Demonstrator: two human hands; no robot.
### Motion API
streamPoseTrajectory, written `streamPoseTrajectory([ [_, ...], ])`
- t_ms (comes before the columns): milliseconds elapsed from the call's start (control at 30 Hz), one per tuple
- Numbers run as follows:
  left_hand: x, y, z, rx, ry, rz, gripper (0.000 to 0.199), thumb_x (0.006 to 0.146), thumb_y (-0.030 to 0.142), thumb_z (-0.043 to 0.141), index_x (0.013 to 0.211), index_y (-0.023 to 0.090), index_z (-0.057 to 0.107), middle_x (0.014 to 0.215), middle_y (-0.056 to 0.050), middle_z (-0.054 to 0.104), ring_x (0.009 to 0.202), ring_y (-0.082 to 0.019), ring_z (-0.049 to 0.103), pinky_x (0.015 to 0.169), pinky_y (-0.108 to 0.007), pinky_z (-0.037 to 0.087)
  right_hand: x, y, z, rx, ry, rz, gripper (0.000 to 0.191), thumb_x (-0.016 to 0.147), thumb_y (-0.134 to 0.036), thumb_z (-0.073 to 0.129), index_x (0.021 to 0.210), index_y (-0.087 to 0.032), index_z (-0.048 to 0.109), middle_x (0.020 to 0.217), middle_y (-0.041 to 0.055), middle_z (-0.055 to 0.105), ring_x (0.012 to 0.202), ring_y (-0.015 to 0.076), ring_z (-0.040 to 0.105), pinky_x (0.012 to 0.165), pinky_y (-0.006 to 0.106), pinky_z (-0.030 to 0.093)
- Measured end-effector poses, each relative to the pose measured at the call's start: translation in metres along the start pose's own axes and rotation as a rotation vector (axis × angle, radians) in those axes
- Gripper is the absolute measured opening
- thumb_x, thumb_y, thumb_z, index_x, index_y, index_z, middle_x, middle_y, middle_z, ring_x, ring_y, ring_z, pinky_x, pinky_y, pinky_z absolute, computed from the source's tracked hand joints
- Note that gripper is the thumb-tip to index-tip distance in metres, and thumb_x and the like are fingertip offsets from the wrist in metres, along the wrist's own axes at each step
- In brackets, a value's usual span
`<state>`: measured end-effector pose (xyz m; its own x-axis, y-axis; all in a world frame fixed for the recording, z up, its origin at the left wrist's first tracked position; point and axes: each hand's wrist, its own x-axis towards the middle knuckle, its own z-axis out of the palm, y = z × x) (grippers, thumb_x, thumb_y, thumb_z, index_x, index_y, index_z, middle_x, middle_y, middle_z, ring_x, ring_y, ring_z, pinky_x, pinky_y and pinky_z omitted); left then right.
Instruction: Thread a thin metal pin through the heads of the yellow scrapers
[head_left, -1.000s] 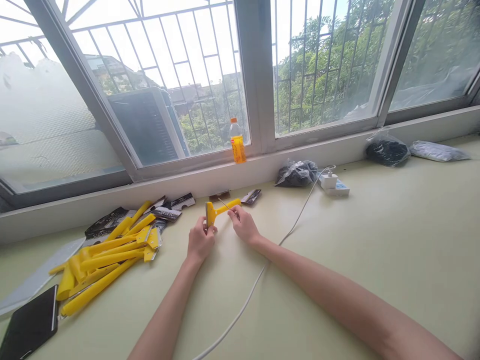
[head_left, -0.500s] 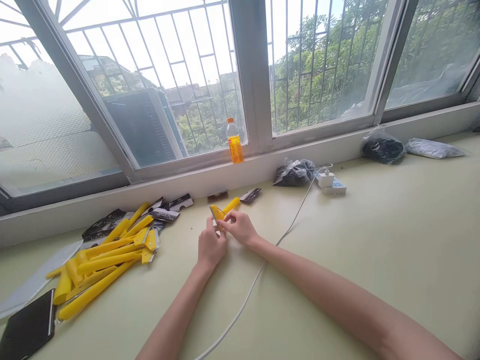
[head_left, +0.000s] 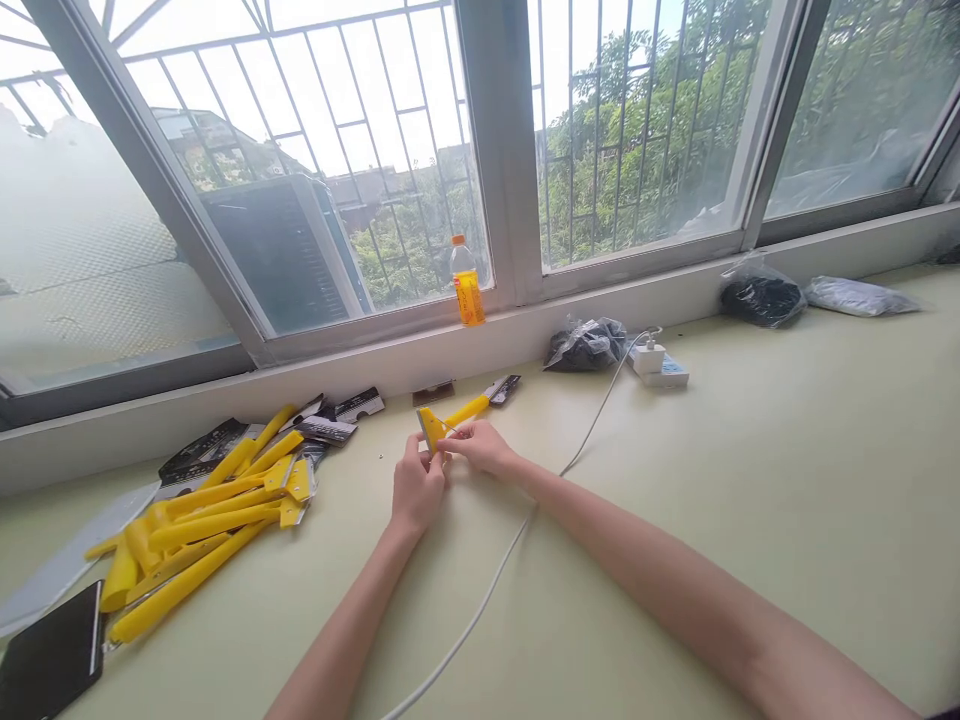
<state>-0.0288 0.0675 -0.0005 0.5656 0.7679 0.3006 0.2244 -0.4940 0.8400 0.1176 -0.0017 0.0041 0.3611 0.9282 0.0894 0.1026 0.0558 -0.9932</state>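
Note:
A yellow scraper [head_left: 468, 409] is held just above the table, its flat head toward the left and its handle slanting away to the right. My left hand [head_left: 418, 487] is closed around the near side of the scraper's head. My right hand [head_left: 484, 447] pinches a thin metal rod [head_left: 451, 429], which looks like a hex key, against the head. The rod's tip and the fingers' exact contact are too small to make out. To the left lies a pile of similar yellow scrapers [head_left: 214, 515], with metal-edged heads mostly facing right.
Dark printed cards [head_left: 360, 404] lie along the wall. A white cable [head_left: 491, 590] runs under my right forearm to a charger [head_left: 649, 356]. A black phone-like device [head_left: 52, 650] lies at lower left. A bottle [head_left: 469, 295] stands on the sill; bagged items [head_left: 763, 298] sit at right.
The scraper's head has turned slightly, and more of its handle shows past my right hand. My right fingers have shifted a little lower on the rod. The view has moved slightly.

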Motion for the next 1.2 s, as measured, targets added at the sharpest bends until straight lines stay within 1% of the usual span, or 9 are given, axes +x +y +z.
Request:
streamPoseTrajectory([
  [167,-0.006,0.008,0.003,-0.016,-0.061,0.05,0.04,0.093,0.039,0.051,0.128,0.02,0.051,0.078,-0.003,0.075,0.051,-0.016,0.063,0.056,-0.027,0.046,-0.002,-0.005,-0.017,0.174,-0.253,0.056,0.041,0.064,-0.049,0.086,0.073,-0.018,0.062,0.056,-0.0082,0.037,0.048,0.0046,0.014,0.042,0.024,0.009],
  [333,-0.007,0.013,0.004,-0.237,-0.156,-0.001,0.05,0.093,0.052,0.051,0.131,0.02,0.047,0.094,-0.008,0.076,0.048,-0.014,0.063,0.047,-0.025,0.044,-0.005,-0.006,-0.018,0.262,-0.249,0.052,0.047,0.067,-0.053,0.085,0.074,-0.018,0.055,0.06,-0.0094,0.033,0.049,0.0037,0.014,0.043,0.024,0.008],
  [400,-0.004,0.013,0.0,-0.248,-0.116,-0.007,0.052,0.094,0.058,0.045,0.126,0.018,0.052,0.092,-0.01,0.076,0.048,-0.015,0.062,0.044,-0.025,0.041,-0.005,-0.006,-0.019,0.32,-0.26,0.046,0.049,0.068,-0.052,0.085,0.074,-0.019,0.05,0.059,-0.0106,0.028,0.05,0.0041,0.012,0.044,0.024,0.008],
  [500,0.006,0.004,-0.018,-0.066,0.103,-0.035,0.045,0.095,0.055,0.042,0.112,0.017,0.06,0.089,-0.01,0.076,0.055,-0.017,0.065,0.051,-0.027,0.045,-0.005,-0.006,-0.024,0.427,-0.246,0.044,0.053,0.066,-0.046,0.087,0.073,-0.021,0.041,0.057,-0.0123,0.02,0.051,0.005,0.009,0.046,0.024,0.007],
  [600,0.018,-0.016,-0.046,0.411,0.337,0.005,0.028,0.093,0.038,0.048,0.109,0.022,0.065,0.093,-0.007,0.075,0.076,-0.023,0.069,0.069,-0.032,0.049,-0.005,-0.007,-0.029,0.5,-0.241,0.041,0.057,0.064,-0.042,0.089,0.072,-0.022,0.036,0.058,-0.0124,0.017,0.053,0.0052,0.007,0.048,0.024,0.006],
  [667,0.025,-0.03,-0.063,0.657,0.389,0.005,0.033,0.093,0.035,0.048,0.117,0.021,0.067,0.097,-0.01,0.074,0.093,-0.029,0.068,0.077,-0.036,0.048,-0.005,-0.006,-0.029,0.514,-0.255,0.034,0.057,0.064,-0.042,0.089,0.073,-0.022,0.036,0.059,-0.0121,0.017,0.053,0.0054,0.007,0.049,0.025,0.006],
  [867,0.036,-0.049,-0.076,0.817,0.199,-0.133,0.042,0.092,0.042,0.051,0.124,0.022,0.072,0.109,-0.014,0.069,0.108,-0.035,0.061,0.087,-0.042,0.047,-0.005,-0.004,-0.027,0.477,-0.312,0.009,0.051,0.068,-0.041,0.087,0.075,-0.022,0.04,0.06,-0.0115,0.017,0.053,0.0057,0.007,0.05,0.024,0.006],
  [1067,0.038,-0.052,-0.075,0.828,0.203,-0.116,0.036,0.092,0.04,0.05,0.104,0.022,0.079,0.106,-0.015,0.07,0.105,-0.034,0.061,0.084,-0.04,0.047,-0.007,-0.002,-0.021,0.32,-0.342,0.001,0.041,0.07,-0.044,0.083,0.076,-0.021,0.05,0.061,-0.0103,0.019,0.053,0.0066,0.01,0.048,0.025,0.008],
  [1200,0.039,-0.055,-0.076,0.79,0.219,-0.061,0.028,0.089,0.036,0.053,0.09,0.021,0.077,0.094,-0.013,0.073,0.098,-0.032,0.063,0.082,-0.038,0.046,-0.01,-0.001,-0.011,0.14,-0.26,-0.058,0.032,0.076,-0.046,0.075,0.077,-0.019,0.059,0.059,-0.0083,0.031,0.052,0.0074,0.019,0.048,0.025,0.014],
])
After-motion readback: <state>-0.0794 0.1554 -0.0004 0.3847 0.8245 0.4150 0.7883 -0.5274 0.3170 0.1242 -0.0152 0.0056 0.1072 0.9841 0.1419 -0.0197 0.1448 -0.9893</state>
